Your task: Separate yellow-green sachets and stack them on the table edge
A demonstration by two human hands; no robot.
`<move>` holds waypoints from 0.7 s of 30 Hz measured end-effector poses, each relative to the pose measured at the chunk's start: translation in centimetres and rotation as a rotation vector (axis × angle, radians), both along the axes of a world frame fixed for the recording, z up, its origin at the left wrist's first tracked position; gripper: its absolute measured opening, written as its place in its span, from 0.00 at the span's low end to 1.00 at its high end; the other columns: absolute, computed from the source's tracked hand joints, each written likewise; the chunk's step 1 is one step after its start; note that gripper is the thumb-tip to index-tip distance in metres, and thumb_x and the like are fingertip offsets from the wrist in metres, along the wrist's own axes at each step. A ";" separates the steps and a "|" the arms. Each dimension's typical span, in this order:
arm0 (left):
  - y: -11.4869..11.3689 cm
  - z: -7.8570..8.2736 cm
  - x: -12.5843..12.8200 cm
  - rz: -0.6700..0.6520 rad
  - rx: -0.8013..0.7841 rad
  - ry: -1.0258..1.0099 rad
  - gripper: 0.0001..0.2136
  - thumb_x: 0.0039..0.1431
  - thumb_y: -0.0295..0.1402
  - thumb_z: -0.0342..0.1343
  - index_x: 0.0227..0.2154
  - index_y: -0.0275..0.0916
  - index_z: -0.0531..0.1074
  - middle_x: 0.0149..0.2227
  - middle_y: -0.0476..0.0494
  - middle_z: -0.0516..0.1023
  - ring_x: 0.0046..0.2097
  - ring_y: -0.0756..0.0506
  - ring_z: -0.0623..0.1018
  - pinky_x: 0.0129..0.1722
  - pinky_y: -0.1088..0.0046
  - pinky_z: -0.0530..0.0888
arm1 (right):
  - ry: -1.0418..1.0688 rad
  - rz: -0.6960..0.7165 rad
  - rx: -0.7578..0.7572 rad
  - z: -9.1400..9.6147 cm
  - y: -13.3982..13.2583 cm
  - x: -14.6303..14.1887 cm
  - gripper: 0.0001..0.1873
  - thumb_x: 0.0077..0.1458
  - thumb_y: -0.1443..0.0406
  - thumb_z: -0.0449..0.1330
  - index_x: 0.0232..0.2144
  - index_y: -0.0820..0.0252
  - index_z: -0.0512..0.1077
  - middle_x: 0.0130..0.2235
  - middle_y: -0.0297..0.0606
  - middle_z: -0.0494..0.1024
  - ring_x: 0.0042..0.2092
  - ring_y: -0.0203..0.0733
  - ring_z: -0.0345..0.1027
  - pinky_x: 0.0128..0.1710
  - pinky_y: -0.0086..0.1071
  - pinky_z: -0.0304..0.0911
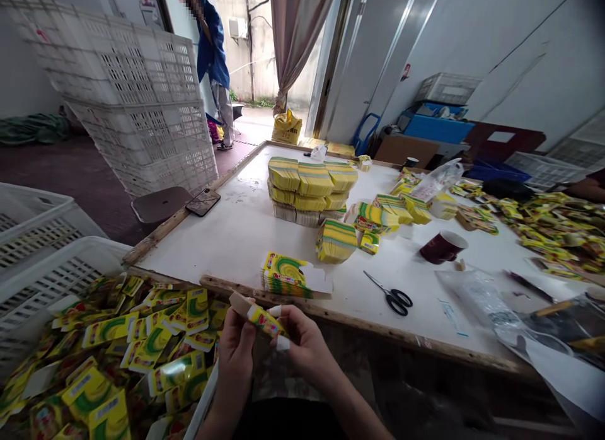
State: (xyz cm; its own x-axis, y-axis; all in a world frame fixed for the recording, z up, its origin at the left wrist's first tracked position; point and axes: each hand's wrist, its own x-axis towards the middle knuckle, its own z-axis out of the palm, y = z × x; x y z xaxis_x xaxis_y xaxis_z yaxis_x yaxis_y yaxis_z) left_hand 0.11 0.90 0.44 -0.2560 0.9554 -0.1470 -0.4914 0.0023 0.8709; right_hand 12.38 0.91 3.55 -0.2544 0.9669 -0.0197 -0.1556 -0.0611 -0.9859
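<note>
A small yellow printed carton (265, 321) is held in front of me, just off the table's near edge. At its left end is a flat tan piece (240, 303); whether it sits inside the carton I cannot tell. My left hand (237, 342) is closed around the tan piece and the carton's left end. My right hand (306, 340), with white wraps on its fingertips, grips the carton's right end. Just beyond them, a stack of flat yellow cartons (286, 273) lies on the table (227, 238). To the left, a white crate (94, 254) is heaped with yellow cartons (161, 339).
Bundled flat cartons (312, 181) are piled mid-table. Black-handled scissors (397, 299), a dark mug (443, 247) and clear plastic (486, 298) lie to the right. A phone (203, 202) rests at the left edge. Tall white crates (137, 99) stand behind; a person (215, 55) is at the doorway.
</note>
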 end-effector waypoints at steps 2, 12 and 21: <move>-0.1 -0.2 -0.3 -0.030 -0.026 0.029 0.16 0.47 0.44 0.65 0.35 0.39 0.74 0.33 0.47 0.80 0.36 0.45 0.78 0.38 0.72 0.75 | -0.010 0.007 0.033 0.1 0.2 0.7 0.11 0.50 0.63 0.64 0.38 0.59 0.74 0.34 0.34 0.76 0.36 0.39 0.68 0.39 0.30 0.63; 0.3 4.0 -5.9 -0.265 0.203 0.719 0.38 0.33 0.41 0.71 0.52 0.41 0.69 0.52 0.36 0.74 0.54 0.32 0.72 0.55 0.57 0.67 | -0.850 0.101 0.615 1.1 -0.2 3.2 0.17 0.53 0.76 0.55 0.40 0.55 0.75 0.36 0.39 0.75 0.38 0.43 0.65 0.39 0.35 0.61; -1.0 0.4 -3.5 -0.390 0.068 0.838 0.22 0.42 0.38 0.58 0.43 0.37 0.75 0.33 0.42 0.79 0.38 0.36 0.78 0.36 0.62 0.78 | -0.394 0.383 0.589 -2.2 -7.9 -2.9 0.31 0.54 0.65 0.62 0.58 0.41 0.59 0.57 0.37 0.65 0.59 0.50 0.53 0.58 0.47 0.51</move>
State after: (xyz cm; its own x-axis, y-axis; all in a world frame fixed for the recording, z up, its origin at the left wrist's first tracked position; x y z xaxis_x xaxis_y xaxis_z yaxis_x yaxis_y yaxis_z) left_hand -3.36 -0.07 0.87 0.0878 0.9961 0.0003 0.3235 -0.0288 0.9458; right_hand 9.51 -6.97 1.31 -0.6509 0.6935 0.3088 0.1371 0.5075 -0.8506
